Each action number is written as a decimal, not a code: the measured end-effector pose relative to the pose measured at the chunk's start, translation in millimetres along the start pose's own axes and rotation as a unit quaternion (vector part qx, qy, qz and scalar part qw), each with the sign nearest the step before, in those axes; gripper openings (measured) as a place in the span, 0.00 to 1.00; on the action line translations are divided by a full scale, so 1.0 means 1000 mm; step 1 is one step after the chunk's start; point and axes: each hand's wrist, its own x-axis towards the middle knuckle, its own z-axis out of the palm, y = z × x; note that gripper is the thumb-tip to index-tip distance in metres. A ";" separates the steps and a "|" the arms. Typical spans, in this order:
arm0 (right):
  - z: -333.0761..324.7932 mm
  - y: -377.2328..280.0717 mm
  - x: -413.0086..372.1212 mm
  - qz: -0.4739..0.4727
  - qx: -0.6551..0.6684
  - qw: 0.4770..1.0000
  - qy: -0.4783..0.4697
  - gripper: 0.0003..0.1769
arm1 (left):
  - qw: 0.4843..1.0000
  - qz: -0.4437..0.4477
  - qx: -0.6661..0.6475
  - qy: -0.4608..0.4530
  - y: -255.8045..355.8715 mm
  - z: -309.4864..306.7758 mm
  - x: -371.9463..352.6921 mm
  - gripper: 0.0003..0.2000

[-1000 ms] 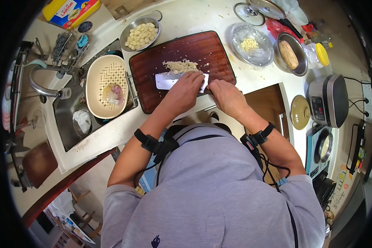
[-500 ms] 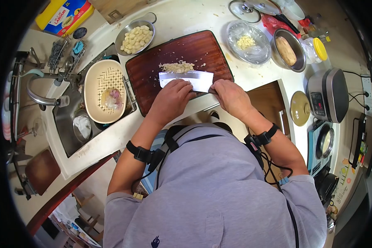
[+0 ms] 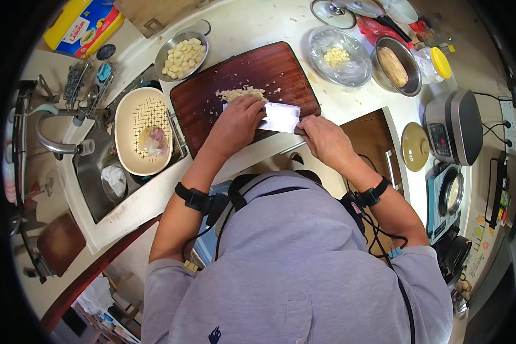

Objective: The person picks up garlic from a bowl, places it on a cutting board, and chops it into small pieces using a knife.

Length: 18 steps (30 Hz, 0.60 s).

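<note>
A wide-bladed cleaver (image 3: 282, 117) lies low and nearly flat over the near part of the dark wooden cutting board (image 3: 292, 74). My right hand (image 3: 325, 140) is closed round its handle. Across the left end of the blade rests my left hand (image 3: 238, 126), its fingers extended and close together, fingertips at the near edge of a pile of chopped garlic (image 3: 241, 93). The hand hides that end of the blade. Small bits are scattered around the pile. Beyond the board's upper left corner stands a metal bowl of whole peeled garlic cloves (image 3: 184, 58).
A cream colander (image 3: 124, 129) with peelings sits over the sink (image 3: 89, 186) at left. To the right are a plastic-lined bowl (image 3: 350, 71) with chopped pieces, a metal bowl (image 3: 414, 86) holding a pale root, a glass lid (image 3: 415, 147) and a rice cooker (image 3: 461, 126).
My left hand has moved forward over the blade to the garlic pile. The cleaver has shifted slightly to the right, with my right hand still on its handle.
</note>
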 end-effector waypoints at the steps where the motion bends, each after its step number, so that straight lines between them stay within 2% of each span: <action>1: -0.001 -0.001 -0.001 0.004 0.003 1.000 0.002 0.06 | 1.000 0.020 0.013 0.011 0.000 0.000 0.001 0.12; 7: -0.001 -0.002 0.004 -0.007 -0.003 1.000 0.008 0.06 | 0.998 0.010 -0.051 -0.036 0.017 -0.011 -0.003 0.11; 10: 0.002 -0.003 0.005 -0.012 -0.008 1.000 0.007 0.06 | 0.998 0.014 -0.022 -0.051 0.010 -0.002 0.002 0.11; 13: -0.001 -0.002 0.005 -0.009 -0.006 1.000 -0.010 0.07 | 0.998 -0.054 -0.031 -0.020 0.003 0.001 0.007 0.11; 16: -0.003 -0.002 0.005 0.010 -0.007 1.000 -0.008 0.10 | 0.992 -0.051 -0.003 0.114 0.001 -0.008 0.006 0.11; 18: -0.012 -0.008 0.007 0.047 0.015 0.999 -0.021 0.11 | 0.976 -0.094 0.028 0.195 -0.008 -0.013 -0.001 0.13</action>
